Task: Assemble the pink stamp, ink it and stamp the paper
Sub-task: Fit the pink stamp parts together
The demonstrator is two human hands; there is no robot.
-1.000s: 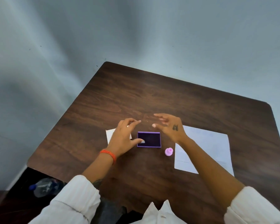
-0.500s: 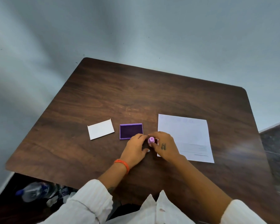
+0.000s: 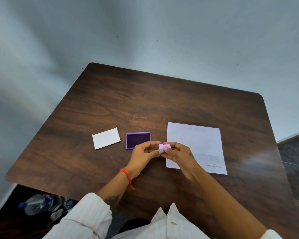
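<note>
Both hands hold the small pink stamp (image 3: 164, 146) just above the table, between the ink pad and the paper. My left hand (image 3: 143, 156) pinches its left end with thumb and fingertips. My right hand (image 3: 178, 155) grips its right end, fingers curled over it. The open purple ink pad (image 3: 138, 139) lies flat just left of and behind the hands. The white paper (image 3: 197, 144) lies to the right, partly under my right hand, with faint round marks along its far edge and printed lines near its front.
A white card-like lid (image 3: 106, 138) lies left of the ink pad. The dark wooden table (image 3: 145, 100) ends at a grey wall behind. A plastic water bottle (image 3: 38, 203) lies on the floor at lower left.
The hands went from hovering over the ink pad to the pink stamp, and have lifted it off the table. It is held between both hands now. The camera view has shifted.
</note>
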